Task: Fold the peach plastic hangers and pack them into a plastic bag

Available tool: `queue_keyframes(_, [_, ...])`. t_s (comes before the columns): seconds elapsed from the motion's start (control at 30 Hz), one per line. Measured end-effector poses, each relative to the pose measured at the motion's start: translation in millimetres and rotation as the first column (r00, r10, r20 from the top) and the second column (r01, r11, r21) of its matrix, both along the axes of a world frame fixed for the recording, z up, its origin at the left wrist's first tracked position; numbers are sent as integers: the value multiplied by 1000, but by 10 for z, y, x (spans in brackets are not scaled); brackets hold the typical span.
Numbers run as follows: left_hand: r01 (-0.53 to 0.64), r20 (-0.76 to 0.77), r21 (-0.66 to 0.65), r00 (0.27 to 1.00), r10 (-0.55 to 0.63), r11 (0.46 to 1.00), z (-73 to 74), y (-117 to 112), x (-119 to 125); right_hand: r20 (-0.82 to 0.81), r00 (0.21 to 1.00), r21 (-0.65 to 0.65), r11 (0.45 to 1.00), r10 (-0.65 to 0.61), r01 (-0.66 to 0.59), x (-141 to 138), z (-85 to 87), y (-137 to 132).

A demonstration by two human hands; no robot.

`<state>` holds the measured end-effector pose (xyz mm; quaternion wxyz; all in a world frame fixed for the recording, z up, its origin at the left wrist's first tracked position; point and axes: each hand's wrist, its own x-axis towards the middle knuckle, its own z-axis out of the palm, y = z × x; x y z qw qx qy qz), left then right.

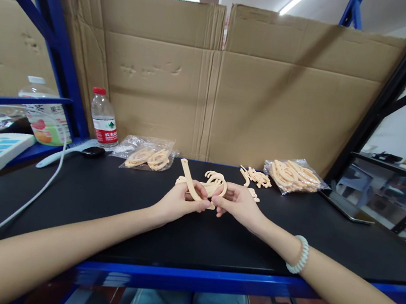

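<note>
Strip (187,176) of pale, wood-like stuff, flat and curving at its lower end, is pinched by the thumb and fingers of my left hand (181,199), over the middle of the black table (186,246). My right hand (238,205) pinches a curled piece (224,183) right beside it; whether the two are joined, I cannot tell. I judge this step to be bringing them together, and the next move to call for careful lining-up. More cut-out pieces (261,178) lie loose beyond my right hand. Further out sit a crinkly left bag (154,158) and right bag (295,177) of similar shapes, before creased cardboard (294,100).
</note>
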<state>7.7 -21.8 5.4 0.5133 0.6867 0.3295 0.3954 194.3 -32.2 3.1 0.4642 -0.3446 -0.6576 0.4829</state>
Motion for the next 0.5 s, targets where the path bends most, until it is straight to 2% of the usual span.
queue_keyframes(0.1, [54,-17,-56,998,-55,997,2,-22,14,-15,1000,-37,999,6,-7,-5,0,2])
queue_keyframes(0.2, [21,-4,-103,1000,-21,994,9,-30,14,-30,999,-24,999,-23,23,43,16,78])
queue_keyframes(0.3, [-43,48,-168,997,52,985,8,-11,7,9,991,118,984,-137,135,229,67,266])
queue_keyframes(0.37, [-69,79,-221,993,89,973,6,4,6,118,951,298,924,-286,241,443,111,436])
queue_keyframes(0.4, [-74,90,-245,991,99,967,7,9,8,218,896,412,869,-386,274,569,130,522])
queue_keyframes(0.43, [-76,101,-266,989,106,961,8,12,10,341,805,534,804,-486,260,699,144,606])
queue_keyframes(0.5, [-78,124,-301,985,120,950,15,12,18,522,568,708,695,-636,127,945,151,749])
